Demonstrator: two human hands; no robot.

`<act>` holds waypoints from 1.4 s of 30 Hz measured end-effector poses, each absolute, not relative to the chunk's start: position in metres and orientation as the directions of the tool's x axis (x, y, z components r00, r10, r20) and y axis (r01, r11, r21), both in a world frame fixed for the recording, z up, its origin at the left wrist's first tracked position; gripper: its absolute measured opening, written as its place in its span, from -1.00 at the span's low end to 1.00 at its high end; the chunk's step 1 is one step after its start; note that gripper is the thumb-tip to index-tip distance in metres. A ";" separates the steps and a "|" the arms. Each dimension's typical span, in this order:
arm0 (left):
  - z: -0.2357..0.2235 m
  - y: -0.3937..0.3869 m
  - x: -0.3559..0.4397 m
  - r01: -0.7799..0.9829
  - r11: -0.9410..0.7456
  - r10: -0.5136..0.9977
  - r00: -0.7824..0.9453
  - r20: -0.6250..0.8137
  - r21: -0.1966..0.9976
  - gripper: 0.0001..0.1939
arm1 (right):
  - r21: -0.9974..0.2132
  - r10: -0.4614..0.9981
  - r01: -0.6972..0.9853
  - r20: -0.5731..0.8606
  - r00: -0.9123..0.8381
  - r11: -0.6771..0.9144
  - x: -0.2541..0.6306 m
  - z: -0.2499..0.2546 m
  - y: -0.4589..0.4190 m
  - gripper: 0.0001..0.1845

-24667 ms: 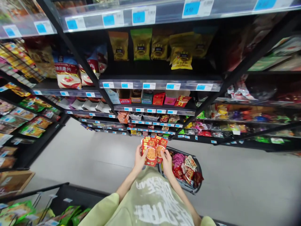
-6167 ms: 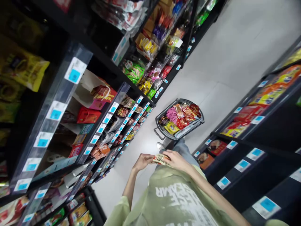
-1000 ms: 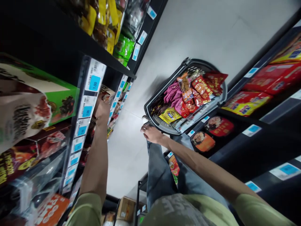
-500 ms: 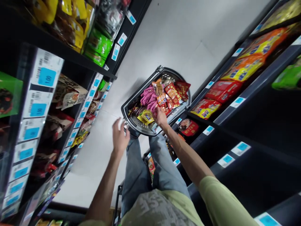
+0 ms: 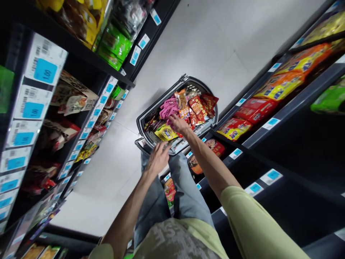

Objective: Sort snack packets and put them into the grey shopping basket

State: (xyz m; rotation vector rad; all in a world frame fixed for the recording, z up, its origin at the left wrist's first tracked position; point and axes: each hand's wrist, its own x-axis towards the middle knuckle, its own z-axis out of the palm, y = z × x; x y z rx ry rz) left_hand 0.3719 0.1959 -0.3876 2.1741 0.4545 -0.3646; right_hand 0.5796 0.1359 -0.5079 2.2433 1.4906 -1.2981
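A dark shopping basket (image 5: 141,126) on the floor holds heaped snack packets. My right hand (image 5: 179,125) reaches inside it, fingers closed on a small pink packet (image 5: 169,122), mostly hidden by the hand. More pink packets (image 5: 168,107) lie just beyond the fingertips. Close below that hand is a yellow packet (image 5: 166,132). Red packets (image 5: 197,107) and an orange-brown packet (image 5: 181,99) fill the right side. At the basket's near rim, my left hand (image 5: 159,157) has its fingers partly stretched and holds nothing visible; whether it touches the rim is unclear.
Shelving with price tags (image 5: 44,70) and bagged snacks stands close on the left. On the right, a low shelf carries red and orange bags (image 5: 280,86), near the basket's end. Pale floor (image 5: 205,39) stretches ahead between them. My legs (image 5: 185,190) are right behind the basket.
My left hand has moved right and inward, from beside the basket to its near rim. My right hand has shifted slightly left and up within the basket, the pink packet moving with it.
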 end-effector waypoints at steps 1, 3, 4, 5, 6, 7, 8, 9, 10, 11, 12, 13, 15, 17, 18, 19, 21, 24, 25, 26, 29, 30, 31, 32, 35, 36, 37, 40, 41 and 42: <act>-0.392 0.203 0.365 0.475 -0.562 0.230 0.876 -0.423 0.677 -0.65 | -0.314 0.679 0.816 -0.723 0.124 -0.484 0.583 -0.507 0.136 -0.39; -0.400 0.218 0.349 0.535 -0.554 0.307 0.844 -0.441 0.639 -0.67 | -0.304 0.677 0.823 -0.724 0.127 -0.480 0.590 -0.507 0.135 -0.46; -0.403 0.224 0.340 0.561 -0.548 0.341 0.827 -0.447 0.621 -0.68 | -0.300 0.676 0.824 -0.725 0.130 -0.481 0.592 -0.507 0.134 -0.51; -0.406 0.229 0.331 0.582 -0.543 0.367 0.812 -0.453 0.605 -0.69 | -0.299 0.676 0.823 -0.726 0.132 -0.482 0.595 -0.507 0.133 -0.56; -0.408 0.233 0.323 0.601 -0.540 0.386 0.799 -0.461 0.589 -0.69 | -0.299 0.675 0.823 -0.726 0.133 -0.483 0.597 -0.507 0.132 -0.61; -0.409 0.236 0.316 0.618 -0.537 0.400 0.786 -0.472 0.574 -0.69 | -0.297 0.674 0.822 -0.726 0.135 -0.485 0.598 -0.506 0.130 -0.64; -0.410 0.237 0.309 0.632 -0.537 0.406 0.774 -0.486 0.559 -0.69 | -0.297 0.674 0.822 -0.726 0.135 -0.485 0.599 -0.504 0.128 -0.66; -0.411 0.236 0.304 0.641 -0.538 0.406 0.766 -0.499 0.547 -0.69 | -0.299 0.675 0.822 -0.725 0.134 -0.484 0.600 -0.502 0.127 -0.67; -0.411 0.235 0.300 0.647 -0.540 0.403 0.760 -0.510 0.538 -0.68 | -0.305 0.679 0.822 -0.723 0.130 -0.482 0.600 -0.499 0.125 -0.67; -0.411 0.232 0.298 0.648 -0.541 0.394 0.758 -0.520 0.536 -0.68 | -0.313 0.684 0.822 -0.719 0.123 -0.476 0.600 -0.495 0.123 -0.67; -0.412 0.227 0.296 0.646 -0.538 0.382 0.760 -0.526 0.542 -0.68 | -0.328 0.696 0.821 -0.710 0.112 -0.467 0.599 -0.491 0.122 -0.66; -0.411 0.222 0.297 0.641 -0.530 0.369 0.764 -0.530 0.555 -0.68 | -0.348 0.716 0.820 -0.691 0.103 -0.454 0.598 -0.485 0.120 -0.66; -0.411 0.210 0.301 0.635 -0.499 0.346 0.770 -0.537 0.590 -0.68 | -0.406 0.779 0.811 -0.620 0.093 -0.420 0.594 -0.473 0.117 -0.66; -0.410 0.197 0.308 0.647 -0.452 0.340 0.761 -0.552 0.614 -0.68 | -0.488 0.852 0.777 -0.512 0.113 -0.397 0.589 -0.459 0.113 -0.71; -0.409 0.190 0.312 0.660 -0.427 0.345 0.751 -0.563 0.618 -0.69 | -0.538 0.879 0.741 -0.455 0.146 -0.402 0.585 -0.453 0.110 -0.75; -0.408 0.184 0.316 0.677 -0.402 0.354 0.736 -0.577 0.617 -0.69 | -0.595 0.893 0.685 -0.402 0.201 -0.421 0.581 -0.446 0.107 -0.80; -0.404 0.173 0.324 0.710 -0.351 0.379 0.704 -0.601 0.611 -0.70 | -0.729 0.869 0.486 -0.330 0.369 -0.483 0.574 -0.434 0.101 -0.86; -0.390 0.164 0.331 0.742 -0.285 0.422 0.666 -0.615 0.607 -0.69 | -0.855 0.687 0.032 -0.394 0.611 -0.518 0.563 -0.413 0.093 -0.71; -0.384 0.163 0.332 0.745 -0.270 0.438 0.659 -0.612 0.609 -0.68 | -0.859 0.622 -0.104 -0.441 0.647 -0.501 0.561 -0.405 0.090 -0.66; -0.376 0.163 0.332 0.747 -0.260 0.455 0.654 -0.604 0.613 -0.67 | -0.854 0.571 -0.210 -0.482 0.664 -0.477 0.558 -0.396 0.087 -0.62; -0.348 0.167 0.328 0.731 -0.248 0.516 0.655 -0.552 0.635 -0.65 | -0.848 0.510 -0.391 -0.528 0.679 -0.358 0.551 -0.362 0.080 -0.60; -0.336 0.168 0.325 0.722 -0.243 0.541 0.655 -0.528 0.648 -0.65 | -0.846 0.509 -0.430 -0.533 0.676 -0.315 0.547 -0.349 0.078 -0.60; -0.323 0.170 0.323 0.713 -0.233 0.567 0.652 -0.503 0.661 -0.65 | -0.837 0.510 -0.471 -0.544 0.666 -0.278 0.543 -0.334 0.076 -0.58; -0.307 0.172 0.320 0.703 -0.221 0.596 0.646 -0.477 0.676 -0.66 | -0.821 0.510 -0.511 -0.563 0.650 -0.254 0.538 -0.318 0.075 -0.55; -0.242 0.172 0.313 0.654 -0.195 0.699 0.615 -0.364 0.731 -0.69 | -0.728 0.513 -0.655 -0.648 0.563 -0.200 0.518 -0.264 0.068 -0.55; -0.214 0.170 0.312 0.630 -0.199 0.734 0.603 -0.311 0.750 -0.70 | -0.694 0.534 -0.700 -0.662 0.525 -0.172 0.510 -0.245 0.064 -0.57; -0.182 0.167 0.311 0.608 -0.206 0.767 0.587 -0.259 0.767 -0.71 | -0.666 0.549 -0.733 -0.668 0.502 -0.141 0.502 -0.227 0.059 -0.59; -0.074 0.154 0.310 0.507 -0.309 0.834 0.551 -0.027 0.804 -0.76 | -0.603 0.634 -0.792 -0.649 0.419 -0.093 0.480 -0.183 0.039 -0.56; -0.033 0.150 0.312 0.464 -0.392 0.832 0.547 0.091 0.794 -0.79 | -0.577 0.661 -0.810 -0.649 0.377 -0.105 0.475 -0.173 0.032 -0.52; 0.009 0.145 0.313 0.426 -0.477 0.815 0.542 0.205 0.769 -0.80 | -0.559 0.684 -0.819 -0.649 0.334 -0.131 0.471 -0.165 0.025 -0.49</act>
